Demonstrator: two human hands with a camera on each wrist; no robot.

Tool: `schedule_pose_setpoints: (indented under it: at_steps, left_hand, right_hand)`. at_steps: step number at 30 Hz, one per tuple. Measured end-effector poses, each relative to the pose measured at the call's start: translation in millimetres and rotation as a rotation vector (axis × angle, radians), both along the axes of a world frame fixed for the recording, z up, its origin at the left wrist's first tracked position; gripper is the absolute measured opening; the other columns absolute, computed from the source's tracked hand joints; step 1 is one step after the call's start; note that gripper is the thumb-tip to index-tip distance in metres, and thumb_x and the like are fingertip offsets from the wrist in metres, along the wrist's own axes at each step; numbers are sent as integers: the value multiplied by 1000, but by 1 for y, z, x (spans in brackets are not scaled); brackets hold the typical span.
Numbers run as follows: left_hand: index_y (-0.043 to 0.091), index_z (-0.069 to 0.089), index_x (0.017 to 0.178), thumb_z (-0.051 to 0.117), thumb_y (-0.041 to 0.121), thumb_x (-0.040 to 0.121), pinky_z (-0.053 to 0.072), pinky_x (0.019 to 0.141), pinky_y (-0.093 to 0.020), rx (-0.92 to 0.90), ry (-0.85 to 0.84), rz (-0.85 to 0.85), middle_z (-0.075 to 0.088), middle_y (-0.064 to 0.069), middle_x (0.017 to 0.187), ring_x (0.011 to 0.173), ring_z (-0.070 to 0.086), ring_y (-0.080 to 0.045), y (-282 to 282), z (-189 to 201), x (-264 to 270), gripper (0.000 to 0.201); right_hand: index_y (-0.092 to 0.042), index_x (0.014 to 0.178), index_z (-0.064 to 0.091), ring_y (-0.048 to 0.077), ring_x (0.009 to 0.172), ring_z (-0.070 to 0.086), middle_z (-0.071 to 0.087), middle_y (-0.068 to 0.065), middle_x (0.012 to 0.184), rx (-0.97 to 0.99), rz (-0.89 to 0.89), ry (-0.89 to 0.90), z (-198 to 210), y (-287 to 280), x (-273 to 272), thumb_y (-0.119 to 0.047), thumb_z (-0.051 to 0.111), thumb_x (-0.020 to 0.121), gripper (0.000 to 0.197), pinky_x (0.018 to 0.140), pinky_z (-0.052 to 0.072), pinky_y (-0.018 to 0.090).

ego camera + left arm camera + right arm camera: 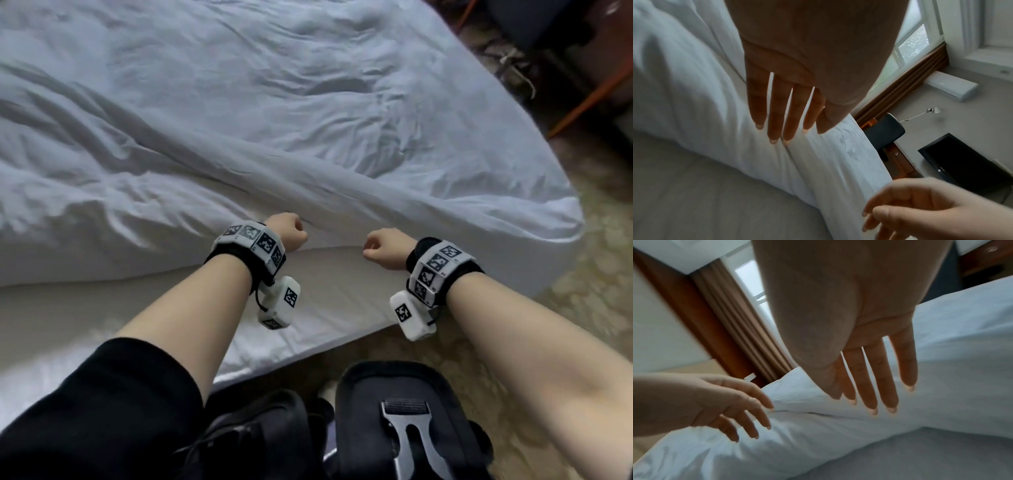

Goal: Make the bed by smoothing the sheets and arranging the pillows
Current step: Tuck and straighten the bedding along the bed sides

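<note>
A rumpled white duvet (pixel 274 120) covers most of the bed, and its near edge lies folded back off the pale bare sheet (pixel 325 291). My left hand (pixel 291 233) hangs at that edge. In the left wrist view its fingers (pixel 774 113) are straight and point down at the duvet (pixel 694 97). My right hand (pixel 383 248) is a short way to the right at the same edge. In the right wrist view it (pixel 869 394) has straight, slightly spread fingers just over the duvet (pixel 951 369). Neither hand holds cloth. No pillow is in view.
The bed's corner (pixel 555 219) is at the right, with patterned carpet (pixel 589 308) beyond it. A dark chair and orange-legged furniture (pixel 582 85) stand at the top right. A black chest pack (pixel 394 411) hangs below my arms. A window with a brown curtain (pixel 906 91) is behind the bed.
</note>
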State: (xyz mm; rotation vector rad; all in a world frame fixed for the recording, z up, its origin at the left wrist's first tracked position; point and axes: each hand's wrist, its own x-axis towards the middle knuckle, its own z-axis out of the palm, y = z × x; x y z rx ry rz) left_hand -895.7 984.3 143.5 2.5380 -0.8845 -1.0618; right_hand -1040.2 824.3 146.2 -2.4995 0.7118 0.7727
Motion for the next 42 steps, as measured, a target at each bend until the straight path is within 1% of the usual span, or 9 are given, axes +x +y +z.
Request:
schedule_pose_setpoints:
  at_steps: [4, 9, 17, 20, 23, 27, 32, 39, 42]
  left_hand:
    - [6, 62, 107, 52, 19, 88, 54, 88, -39, -61, 176, 139, 69, -16, 106, 100, 65, -30, -46, -26, -22, 25]
    - [8, 51, 106, 45, 14, 96, 44, 54, -25, -210, 447, 544, 58, -4, 77, 61, 54, -14, -91, -65, -31, 13]
    - [3, 55, 128, 64, 49, 73, 44, 41, -25, -284, 678, 1160, 66, -10, 104, 86, 68, -26, -134, -142, -3, 72]
    - [9, 63, 108, 69, 42, 65, 43, 41, -21, -282, 738, 1282, 50, -8, 65, 47, 50, -23, -140, -150, 6, 54]
    - [11, 45, 66, 58, 23, 81, 42, 37, -15, -372, 852, 1429, 44, -5, 41, 29, 42, -18, -149, -129, 10, 23]
    - [15, 36, 55, 50, 17, 84, 34, 38, -9, -576, 930, 1488, 37, 0, 34, 23, 33, -15, -172, -89, 9, 33]
    - [16, 49, 56, 61, 22, 77, 39, 55, -25, -724, 1073, 1448, 52, 0, 50, 50, 47, -20, -207, -32, 29, 24]
    - [15, 58, 111, 62, 61, 75, 51, 41, -39, -627, 971, 1412, 63, -6, 80, 35, 61, -22, -231, 8, 80, 59]
    - [21, 49, 133, 60, 57, 73, 53, 59, -42, -618, 818, 1443, 64, -6, 105, 55, 68, -26, -233, 12, 116, 71]
  right_hand:
    - [-6, 92, 66, 21, 70, 66, 71, 13, 92, 162, -246, -20, -33, -47, -42, -14, 54, 91, 15, 69, 48, 27]
    - [-13, 81, 52, 6, 38, 56, 60, 4, 72, 510, -804, -17, -89, -82, -58, -18, 47, 98, 18, 45, 38, 17]
    - [-3, 110, 60, 33, 82, 58, 66, 15, 88, 832, -1594, -244, -214, -134, -47, -62, 54, 83, 65, 84, 47, 47]
    - [-15, 93, 59, 32, 84, 65, 69, 12, 90, 974, -1847, -335, -206, -123, -35, -70, 51, 81, 57, 91, 46, 53]
    - [-18, 75, 47, 22, 57, 61, 59, 8, 64, 1030, -2038, -594, -202, -125, -31, -65, 39, 90, 50, 62, 47, 33]
    - [-15, 75, 47, 15, 26, 53, 56, 1, 35, 923, -2114, -873, -157, -149, -31, -49, 25, 101, 48, 27, 38, 15]
    - [-12, 73, 47, 18, 27, 51, 54, 2, 37, 765, -2025, -1058, -70, -198, -4, -21, 41, 96, 26, 33, 40, 15]
    - [-17, 59, 33, 21, 37, 35, 34, 4, 49, 621, -1722, -919, 19, -267, 54, -19, 53, 77, 27, 42, 33, 13]
    - [-17, 61, 33, 20, 38, 32, 29, 2, 53, 659, -1705, -930, 32, -288, 80, -22, 57, 69, 26, 42, 35, 15]
